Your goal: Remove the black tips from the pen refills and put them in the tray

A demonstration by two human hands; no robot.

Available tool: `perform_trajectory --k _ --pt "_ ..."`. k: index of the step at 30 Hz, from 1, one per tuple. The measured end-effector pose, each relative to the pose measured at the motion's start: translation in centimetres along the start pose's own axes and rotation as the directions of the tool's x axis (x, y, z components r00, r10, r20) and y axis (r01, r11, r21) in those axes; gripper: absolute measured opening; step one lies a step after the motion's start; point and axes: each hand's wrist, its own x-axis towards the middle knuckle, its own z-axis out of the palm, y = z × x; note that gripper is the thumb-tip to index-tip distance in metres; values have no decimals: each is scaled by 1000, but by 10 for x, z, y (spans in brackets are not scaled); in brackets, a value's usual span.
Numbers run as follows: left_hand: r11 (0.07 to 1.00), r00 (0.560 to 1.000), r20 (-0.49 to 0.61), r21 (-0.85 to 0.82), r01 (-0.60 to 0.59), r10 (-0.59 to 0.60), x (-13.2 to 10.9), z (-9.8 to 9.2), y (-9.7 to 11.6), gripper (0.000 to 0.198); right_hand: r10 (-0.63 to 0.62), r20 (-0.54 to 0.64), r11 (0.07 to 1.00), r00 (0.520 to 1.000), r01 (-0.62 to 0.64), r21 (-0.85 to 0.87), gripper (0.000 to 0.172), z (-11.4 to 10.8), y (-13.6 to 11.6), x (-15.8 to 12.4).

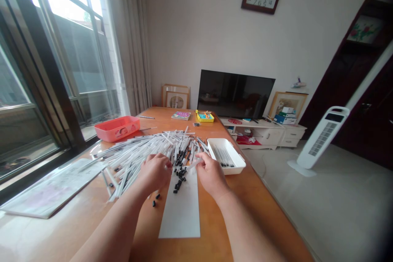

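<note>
A big heap of white pen barrels (144,149) lies across the wooden table (215,237). My left hand (156,172) rests on the near edge of the heap, fingers curled shut on something I cannot make out. My right hand (210,173) is to its right, fingers pinched on what looks like a pen barrel from the heap. Between the hands, several small black caps (180,175) lie scattered on a white paper strip (182,208). Just right of my right hand, a white tray (236,166) holds a few pens.
A pink tray (117,127) stands at the far left of the table. A large printed sheet (52,188) lies at the near left. Small books and a yellow box (204,116) sit at the far end. The table's right edge drops to the floor.
</note>
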Motion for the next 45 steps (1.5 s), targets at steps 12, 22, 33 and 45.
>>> perform_trajectory --k 12,22,33,45 --pt "826 977 103 523 -211 185 5 30 -24 9 5 -41 999 999 -3 32 31 -3 -1 1" --pt "778 980 103 596 -200 173 3 34 -13 17 23 -26 997 999 -21 80 31 -2 2 2" --pt "821 995 -41 569 -49 88 1 25 -7 17 36 -17 996 999 -34 78 33 -3 2 3" --pt "997 999 45 77 15 -18 1 -25 -1 20 83 -173 996 981 -88 -18 44 -14 1 6"
